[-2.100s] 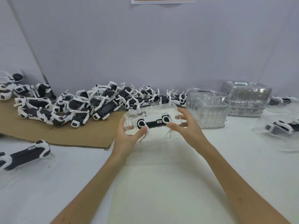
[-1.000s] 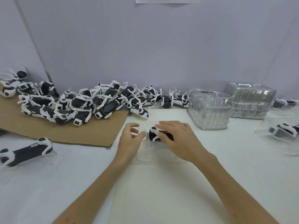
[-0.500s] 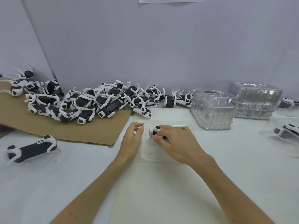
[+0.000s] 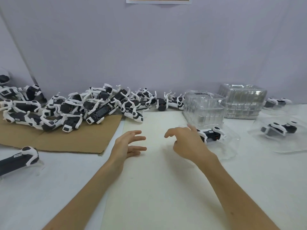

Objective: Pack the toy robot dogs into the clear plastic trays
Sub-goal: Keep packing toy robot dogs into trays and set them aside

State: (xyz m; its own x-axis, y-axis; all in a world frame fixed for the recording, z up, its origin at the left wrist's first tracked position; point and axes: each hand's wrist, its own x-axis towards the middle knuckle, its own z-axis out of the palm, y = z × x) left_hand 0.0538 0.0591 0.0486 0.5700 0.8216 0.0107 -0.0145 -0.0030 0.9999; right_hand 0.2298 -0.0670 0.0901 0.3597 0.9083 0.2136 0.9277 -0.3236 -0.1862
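Nearest me, both my hands hover over the white mat that lies just right of the cardboard sheet (image 4: 79, 138). My left hand (image 4: 127, 146) is beside the sheet's near right corner, fingers straight and spread, holding nothing. My right hand (image 4: 186, 143) is farther right of the sheet, fingers loosely fanned and also empty. It sits by the front end of a toy robot dog (image 4: 211, 134) seated in a clear tray (image 4: 230, 148), though I cannot tell whether it touches the dog.

On the near side of the sheet, toward its left end, another dog (image 4: 18, 158) stands, seemingly in clear plastic too. Well right of the sheet, past the tray by my hand, a further packed dog (image 4: 279, 129) lies in its own tray.

The sheet's far half carries the pile of toy robot dogs (image 4: 79, 110), their legs interlocked. One loose dog (image 4: 134, 115) lies just off the sheet's far right corner and looks the easiest to pick. Right of that corner stands a stack of clear trays (image 4: 204, 108), with a second stack (image 4: 244, 100) beyond it against the wall.

I judge these dogs light and rigid, hard plastic with thin white legs that will snag on their neighbours and could snap if tugged. I would take one by the black body between the shoulders. The trays look thin, slick and springy, so I would hold them by the rim, with both hands if they are nested tight.
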